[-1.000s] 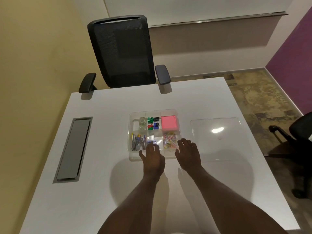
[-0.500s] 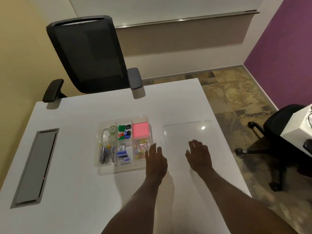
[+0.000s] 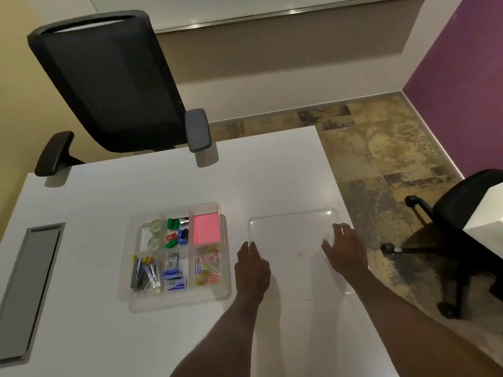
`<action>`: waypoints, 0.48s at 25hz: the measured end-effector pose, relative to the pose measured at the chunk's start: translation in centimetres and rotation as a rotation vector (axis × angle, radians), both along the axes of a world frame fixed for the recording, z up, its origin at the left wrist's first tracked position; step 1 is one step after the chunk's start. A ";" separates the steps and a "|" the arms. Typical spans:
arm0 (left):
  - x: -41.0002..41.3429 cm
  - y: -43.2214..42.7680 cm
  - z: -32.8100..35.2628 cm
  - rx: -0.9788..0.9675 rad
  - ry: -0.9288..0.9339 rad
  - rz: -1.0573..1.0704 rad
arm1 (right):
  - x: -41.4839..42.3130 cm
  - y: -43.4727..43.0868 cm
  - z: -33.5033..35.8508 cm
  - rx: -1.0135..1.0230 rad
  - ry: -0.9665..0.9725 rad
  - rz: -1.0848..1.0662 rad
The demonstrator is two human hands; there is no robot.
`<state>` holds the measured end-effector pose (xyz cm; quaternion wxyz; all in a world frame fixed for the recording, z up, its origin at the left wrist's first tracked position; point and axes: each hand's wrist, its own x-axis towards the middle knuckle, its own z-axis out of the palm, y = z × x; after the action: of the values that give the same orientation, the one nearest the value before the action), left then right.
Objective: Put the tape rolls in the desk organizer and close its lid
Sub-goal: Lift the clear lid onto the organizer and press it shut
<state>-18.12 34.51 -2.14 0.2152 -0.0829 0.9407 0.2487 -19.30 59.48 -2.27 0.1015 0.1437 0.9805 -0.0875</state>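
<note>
The lid (image 3: 294, 232) lies on the table (image 3: 95, 191), right of the organizer (image 3: 174, 300).

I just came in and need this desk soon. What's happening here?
A person is tidying a clear desk organizer on the white desk. Clear tape rolls already sit in its back-left compartment, beside small clips, pink notes and paper clips. The clear lid lies flat to its right, still off. The left hand is at the lid's left edge and the right hand at its right edge, fingers open, apparently about to lift it.
</note>
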 end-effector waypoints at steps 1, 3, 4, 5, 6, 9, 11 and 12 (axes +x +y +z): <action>-0.2 0.3 -0.3 -0.003 -0.020 0.041 | -0.2 0.2 -0.4 -0.021 -0.006 -0.041; -0.4 0.8 -0.8 -0.009 -0.058 0.122 | -0.5 0.4 -1.0 -0.067 -0.057 -0.141; -0.5 1.0 -1.0 -0.009 -0.076 0.161 | -0.6 0.4 -1.2 -0.087 -0.082 -0.181; -0.5 1.0 -1.3 -0.012 -0.091 0.191 | -0.7 0.3 -1.4 -0.104 -0.097 -0.206; -0.5 1.1 -1.4 -0.016 -0.101 0.208 | -0.7 0.2 -1.6 -0.121 -0.099 -0.220; -0.8 1.5 -1.7 0.027 -0.114 0.252 | -0.8 -0.4 -1.9 -0.199 -0.064 -0.276; -1.0 1.7 -1.6 0.070 -0.118 0.326 | -0.8 -0.8 -1.7 -0.253 -0.026 -0.350; -1.0 1.7 -1.4 0.083 -0.112 0.364 | -0.6 -1.1 -1.5 -0.252 -0.002 -0.367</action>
<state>-19.07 36.24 -3.52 0.2218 -0.2562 0.8858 0.3172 -19.91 58.39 -3.75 0.1018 0.3061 0.9191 -0.2264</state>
